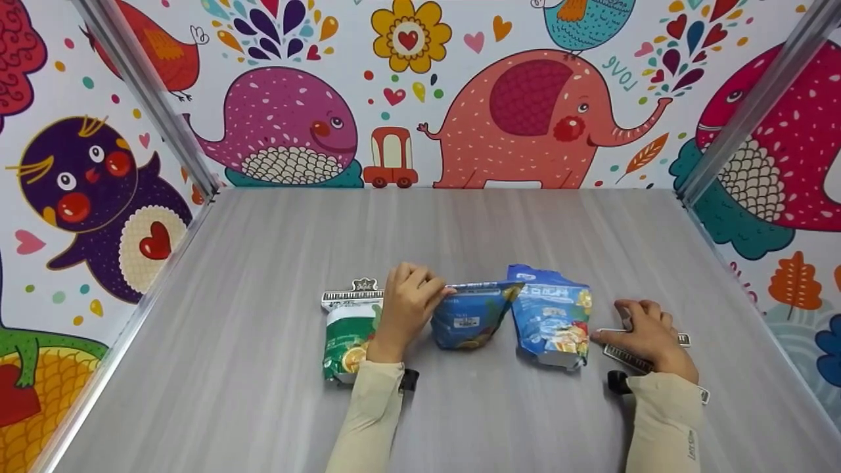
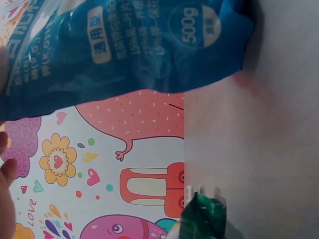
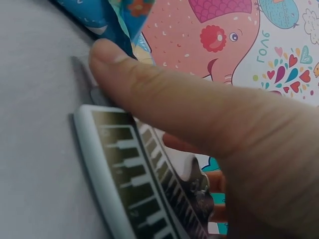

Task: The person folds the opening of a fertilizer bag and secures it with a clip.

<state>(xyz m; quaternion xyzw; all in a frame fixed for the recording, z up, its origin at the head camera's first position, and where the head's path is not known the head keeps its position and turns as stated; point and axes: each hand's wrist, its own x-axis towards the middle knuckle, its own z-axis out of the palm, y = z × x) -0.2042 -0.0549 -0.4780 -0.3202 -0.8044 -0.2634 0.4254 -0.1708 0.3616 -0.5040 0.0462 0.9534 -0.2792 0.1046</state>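
Observation:
My left hand [image 1: 409,299] pinches the top edge of the middle blue food bag [image 1: 468,323], which stands upright. In the left wrist view the blue bag [image 2: 144,47] fills the top, marked 500g, with fingertips at the left edge. My right hand [image 1: 647,335] is over piano-key-patterned sealing clips [image 1: 627,359] on the right, thumb out to the left. In the right wrist view the thumb [image 3: 149,84] extends straight above the clips [image 3: 134,174], with other fingertips partly hidden behind them. Beside the thumb tip stands another blue bag [image 1: 552,322] with its top uncovered.
A green bag [image 1: 345,341] stands at left, a piano-key clip [image 1: 351,297] across its top. Another clip end [image 1: 705,395] shows beyond the right wrist. Cartoon-printed walls [image 1: 401,98] enclose the grey wood-grain table [image 1: 263,263] at the back and sides.

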